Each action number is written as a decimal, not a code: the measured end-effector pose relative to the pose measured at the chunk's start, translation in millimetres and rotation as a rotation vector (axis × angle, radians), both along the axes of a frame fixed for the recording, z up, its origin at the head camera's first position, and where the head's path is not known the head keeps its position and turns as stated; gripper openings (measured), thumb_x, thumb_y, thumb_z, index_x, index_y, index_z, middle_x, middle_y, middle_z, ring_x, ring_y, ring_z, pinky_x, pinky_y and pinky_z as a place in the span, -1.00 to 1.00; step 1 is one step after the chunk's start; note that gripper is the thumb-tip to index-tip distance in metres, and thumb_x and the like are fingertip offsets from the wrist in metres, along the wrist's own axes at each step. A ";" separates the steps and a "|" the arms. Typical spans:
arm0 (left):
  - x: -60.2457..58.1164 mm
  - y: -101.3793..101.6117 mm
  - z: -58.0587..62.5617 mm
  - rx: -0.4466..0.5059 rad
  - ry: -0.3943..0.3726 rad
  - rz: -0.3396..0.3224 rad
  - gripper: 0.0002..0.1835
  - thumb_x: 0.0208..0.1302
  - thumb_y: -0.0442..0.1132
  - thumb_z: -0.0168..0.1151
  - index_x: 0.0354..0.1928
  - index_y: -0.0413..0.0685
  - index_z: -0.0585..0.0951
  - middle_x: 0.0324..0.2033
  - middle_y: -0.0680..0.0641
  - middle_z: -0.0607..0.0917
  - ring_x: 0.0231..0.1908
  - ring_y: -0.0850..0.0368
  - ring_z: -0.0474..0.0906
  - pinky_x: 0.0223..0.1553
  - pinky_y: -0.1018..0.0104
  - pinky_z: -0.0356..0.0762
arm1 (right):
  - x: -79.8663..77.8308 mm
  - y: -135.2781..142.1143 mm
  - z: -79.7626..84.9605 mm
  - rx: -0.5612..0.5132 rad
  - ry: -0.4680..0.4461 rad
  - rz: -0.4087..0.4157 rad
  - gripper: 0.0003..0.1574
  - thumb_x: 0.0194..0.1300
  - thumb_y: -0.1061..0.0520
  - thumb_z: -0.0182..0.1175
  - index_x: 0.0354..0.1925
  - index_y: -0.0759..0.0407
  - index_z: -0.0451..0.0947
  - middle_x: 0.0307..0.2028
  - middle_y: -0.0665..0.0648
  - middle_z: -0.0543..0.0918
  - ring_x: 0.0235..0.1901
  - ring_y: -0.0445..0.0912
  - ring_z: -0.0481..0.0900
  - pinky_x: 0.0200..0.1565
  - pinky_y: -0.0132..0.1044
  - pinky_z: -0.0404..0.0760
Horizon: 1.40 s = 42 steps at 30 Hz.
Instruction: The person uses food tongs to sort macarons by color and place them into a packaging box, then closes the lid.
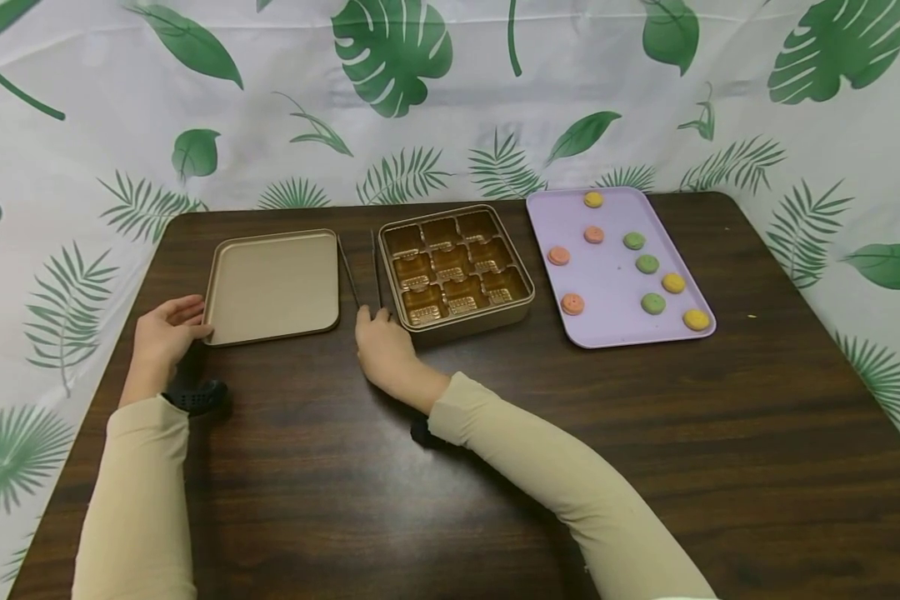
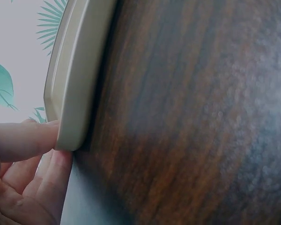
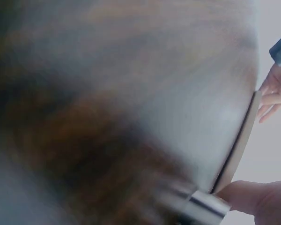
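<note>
At the left of the table my left hand [image 1: 163, 336] touches the near left corner of a shallow gold square lid [image 1: 276, 287]. In the left wrist view the thumb [image 2: 25, 142] lies against the lid's rim, with the other fingers beside and below the corner. My right hand [image 1: 392, 354] holds a pair of metal tongs [image 1: 349, 271] near their joined end, the two arms spread and pointing away. Beside it stands a gold square box [image 1: 472, 321] with a compartmented insert. In the right wrist view the shiny end of the tongs [image 3: 208, 204] shows by the thumb, blurred.
A lilac tray [image 1: 607, 321] at the back right bears several pink, green and yellow macarons [image 1: 653, 303]. The dark wooden table [image 1: 420, 517] meets a leaf-patterned white cloth [image 1: 457, 100] at its back edge.
</note>
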<state>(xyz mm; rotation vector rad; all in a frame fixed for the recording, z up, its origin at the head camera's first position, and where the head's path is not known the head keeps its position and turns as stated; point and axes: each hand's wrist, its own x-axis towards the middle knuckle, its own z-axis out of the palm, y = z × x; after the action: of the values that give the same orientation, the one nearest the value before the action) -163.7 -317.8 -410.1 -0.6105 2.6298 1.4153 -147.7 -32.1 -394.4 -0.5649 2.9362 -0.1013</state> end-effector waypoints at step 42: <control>-1.4 11.4 10.4 -0.093 -0.019 0.069 -0.36 0.24 -0.38 0.10 0.39 -0.20 0.28 0.33 -0.30 0.36 0.23 -0.08 0.37 -0.08 0.45 0.42 | -4.9 22.8 27.6 -0.276 0.283 -0.027 -0.25 0.42 -0.09 0.02 0.32 0.44 0.26 0.04 0.31 0.51 -0.28 -0.04 0.67 -0.35 -0.41 0.67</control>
<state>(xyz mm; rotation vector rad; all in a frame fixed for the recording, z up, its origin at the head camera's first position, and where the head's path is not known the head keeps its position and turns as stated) -165.1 -306.4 -399.7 -0.7284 2.6968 1.3037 -152.6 -9.2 -366.8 -0.6227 3.2298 -0.4737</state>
